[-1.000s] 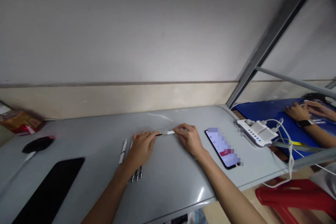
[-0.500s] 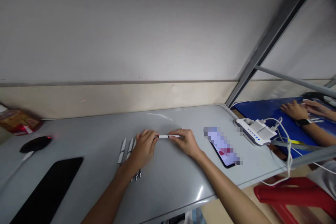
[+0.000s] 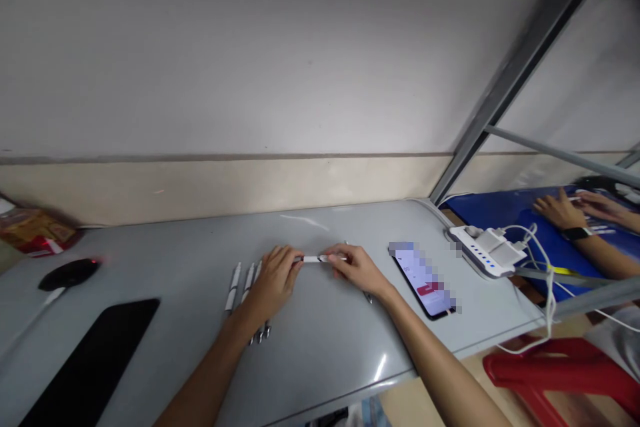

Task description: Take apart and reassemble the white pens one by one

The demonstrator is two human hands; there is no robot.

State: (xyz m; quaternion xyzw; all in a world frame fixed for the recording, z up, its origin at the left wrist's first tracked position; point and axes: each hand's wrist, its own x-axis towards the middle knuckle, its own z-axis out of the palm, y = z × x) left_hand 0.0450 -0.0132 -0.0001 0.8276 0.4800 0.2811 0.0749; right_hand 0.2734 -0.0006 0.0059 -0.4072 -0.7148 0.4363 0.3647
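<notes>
Both of my hands meet over the middle of a grey table [image 3: 320,340]. My left hand [image 3: 273,283] pinches one end of a thin white pen [image 3: 314,259], and my right hand [image 3: 353,268] grips its other end. The pen lies level between the fingertips, just above the tabletop. Several more white pens [image 3: 240,287] lie side by side under and left of my left wrist, their metal tips pointing toward me.
A lit phone [image 3: 423,279] lies right of my right hand. A white power strip [image 3: 487,252] with chargers and cables sits at the table's right end. A black pad [image 3: 85,360] and black mouse [image 3: 67,273] lie left. Another person's hands [image 3: 575,208] rest on a blue surface at far right.
My hands have closed in on each other along the pen; the dark and yellow inner part seen a second ago is now covered, leaving only a short white length showing.
</notes>
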